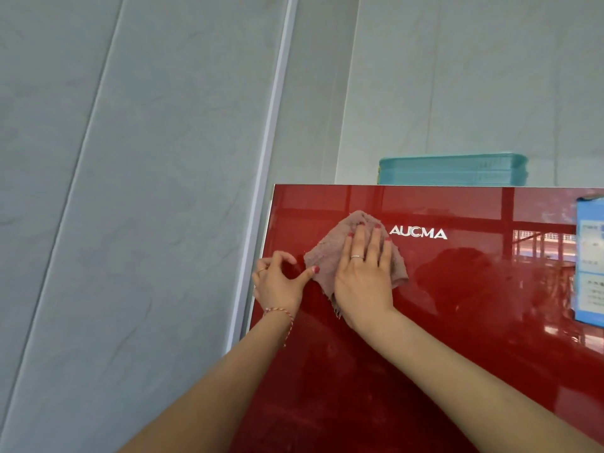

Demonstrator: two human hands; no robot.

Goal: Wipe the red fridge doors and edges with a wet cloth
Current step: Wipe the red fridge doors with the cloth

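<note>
Wall: grey panelled wall fills the left of the view, with a pale vertical trim strip running down beside the fridge's left edge.
Left hand: the left hand sits at the door's left edge, fingers loosely curled and holding nothing I can see; its thumb tip reaches right to touch the cloth's near-left corner. A ring and a red-and-white string bracelet show on it.
Cloth: a dusty-pink terry cloth, crumpled, frayed at its lower corner, lies flat against the upper left of the door, just left of the logo.
Right hand: the right hand lies spread on the cloth, fingers straight and pointing up, pressing it to the glass; a ring on one finger.
Fridge door: the red fridge door is glossy, mirror-like, with faint smears and streaks lower down; silver AUCMA logo near the top.
Doing it well: I judge the stroke wants an even flat palm, overlapping passes, and a run along the top and left edges, which look untouched.
Right side: a blue label is stuck at the door's right edge; best skirted, as wet may lift it.
On top: stacked teal plastic trays rest on the fridge, far behind.
</note>
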